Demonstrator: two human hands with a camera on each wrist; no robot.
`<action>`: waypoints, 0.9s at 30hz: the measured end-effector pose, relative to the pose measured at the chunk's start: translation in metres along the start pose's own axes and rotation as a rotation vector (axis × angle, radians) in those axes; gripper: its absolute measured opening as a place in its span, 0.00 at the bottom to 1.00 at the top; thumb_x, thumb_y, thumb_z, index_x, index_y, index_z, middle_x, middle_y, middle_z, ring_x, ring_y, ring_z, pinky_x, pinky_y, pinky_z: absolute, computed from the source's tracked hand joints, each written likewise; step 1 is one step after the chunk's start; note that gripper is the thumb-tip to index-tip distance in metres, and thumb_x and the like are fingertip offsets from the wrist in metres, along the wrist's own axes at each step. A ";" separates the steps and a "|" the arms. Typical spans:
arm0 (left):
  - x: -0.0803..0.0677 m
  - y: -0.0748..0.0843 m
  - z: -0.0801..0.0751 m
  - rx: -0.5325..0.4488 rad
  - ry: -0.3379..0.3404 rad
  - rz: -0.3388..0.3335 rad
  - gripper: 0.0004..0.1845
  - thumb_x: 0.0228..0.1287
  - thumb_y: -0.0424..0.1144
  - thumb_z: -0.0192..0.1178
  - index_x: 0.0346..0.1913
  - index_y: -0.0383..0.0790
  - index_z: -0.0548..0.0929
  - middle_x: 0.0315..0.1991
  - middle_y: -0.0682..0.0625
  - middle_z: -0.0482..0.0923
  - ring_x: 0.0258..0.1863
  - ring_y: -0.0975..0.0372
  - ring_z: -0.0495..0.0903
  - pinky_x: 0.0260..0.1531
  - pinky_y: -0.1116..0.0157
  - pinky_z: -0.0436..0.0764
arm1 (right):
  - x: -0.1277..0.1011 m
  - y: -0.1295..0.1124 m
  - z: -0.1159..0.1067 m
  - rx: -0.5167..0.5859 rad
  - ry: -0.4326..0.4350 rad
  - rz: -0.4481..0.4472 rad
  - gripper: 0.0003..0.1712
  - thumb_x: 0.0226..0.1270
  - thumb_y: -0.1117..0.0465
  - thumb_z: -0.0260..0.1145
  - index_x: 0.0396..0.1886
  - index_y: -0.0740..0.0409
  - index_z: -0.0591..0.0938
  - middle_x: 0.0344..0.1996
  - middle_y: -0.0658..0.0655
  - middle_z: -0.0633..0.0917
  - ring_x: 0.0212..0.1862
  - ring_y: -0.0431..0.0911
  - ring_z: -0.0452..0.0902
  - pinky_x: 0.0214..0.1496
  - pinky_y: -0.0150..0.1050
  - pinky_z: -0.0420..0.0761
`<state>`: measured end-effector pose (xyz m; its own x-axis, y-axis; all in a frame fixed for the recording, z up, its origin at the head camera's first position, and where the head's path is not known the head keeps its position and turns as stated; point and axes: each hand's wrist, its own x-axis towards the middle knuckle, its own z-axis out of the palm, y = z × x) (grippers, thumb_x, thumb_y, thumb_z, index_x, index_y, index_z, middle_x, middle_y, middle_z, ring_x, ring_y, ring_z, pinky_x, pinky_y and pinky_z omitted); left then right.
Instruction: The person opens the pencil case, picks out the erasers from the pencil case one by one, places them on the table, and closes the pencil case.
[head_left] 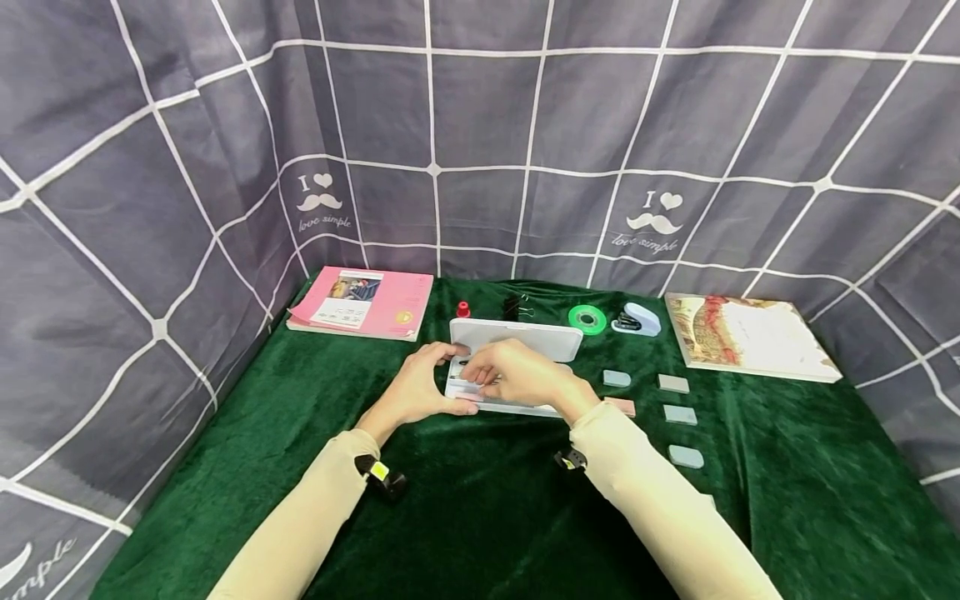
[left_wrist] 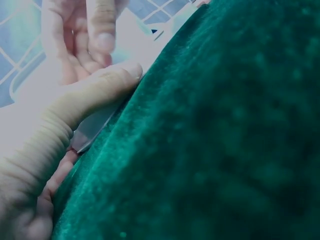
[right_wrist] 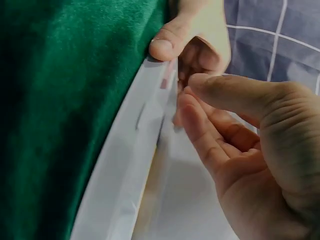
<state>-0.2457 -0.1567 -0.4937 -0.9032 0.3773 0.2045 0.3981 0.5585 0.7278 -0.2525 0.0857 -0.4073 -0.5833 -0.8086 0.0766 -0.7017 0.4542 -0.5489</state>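
Note:
A white pencil case (head_left: 517, 337) stands on the green cloth with its lid raised at the back. My left hand (head_left: 416, 387) grips its left end, thumb (left_wrist: 107, 85) along the front edge and fingers round the far side. Over the left part of the tray hovers my right hand (head_left: 517, 371), its fingers loosely curled. In the right wrist view the right thumb (right_wrist: 230, 92) and forefinger come close together, and nothing shows between them. Small items lie inside the case (right_wrist: 115, 165), mostly hidden by the right hand.
Several small block-shaped pieces, like this blue one (head_left: 686, 456), lie to the right. Behind the case are a small red object (head_left: 463, 310), black binder clips (head_left: 513, 308), green tape (head_left: 587, 319) and a stapler (head_left: 637, 320). A pink book (head_left: 393, 304) lies left, another book (head_left: 757, 342) right.

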 end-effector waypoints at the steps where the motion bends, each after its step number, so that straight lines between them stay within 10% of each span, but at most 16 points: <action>1: 0.000 -0.001 0.000 0.001 -0.006 0.006 0.48 0.46 0.55 0.92 0.72 0.47 0.83 0.69 0.49 0.82 0.67 0.47 0.80 0.69 0.45 0.80 | 0.002 0.001 0.002 0.003 -0.025 -0.002 0.16 0.71 0.73 0.77 0.56 0.62 0.93 0.50 0.56 0.92 0.47 0.43 0.91 0.53 0.34 0.89; 14: 0.002 -0.006 -0.001 -0.006 -0.024 0.032 0.49 0.47 0.54 0.93 0.73 0.47 0.82 0.69 0.49 0.82 0.68 0.49 0.80 0.70 0.46 0.80 | 0.012 0.001 0.007 0.008 -0.120 -0.039 0.14 0.72 0.74 0.76 0.53 0.59 0.94 0.39 0.51 0.94 0.43 0.41 0.90 0.52 0.34 0.89; 27: 0.001 -0.007 0.000 0.019 -0.013 0.021 0.44 0.52 0.57 0.89 0.73 0.52 0.83 0.70 0.50 0.81 0.67 0.48 0.80 0.69 0.43 0.80 | -0.037 -0.006 -0.033 0.017 0.050 -0.029 0.18 0.67 0.77 0.75 0.53 0.57 0.94 0.42 0.49 0.91 0.44 0.39 0.87 0.51 0.40 0.90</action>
<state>-0.2489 -0.1604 -0.4981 -0.8926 0.3986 0.2107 0.4198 0.5644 0.7108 -0.2400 0.1249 -0.3793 -0.5830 -0.8015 0.1333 -0.7116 0.4245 -0.5598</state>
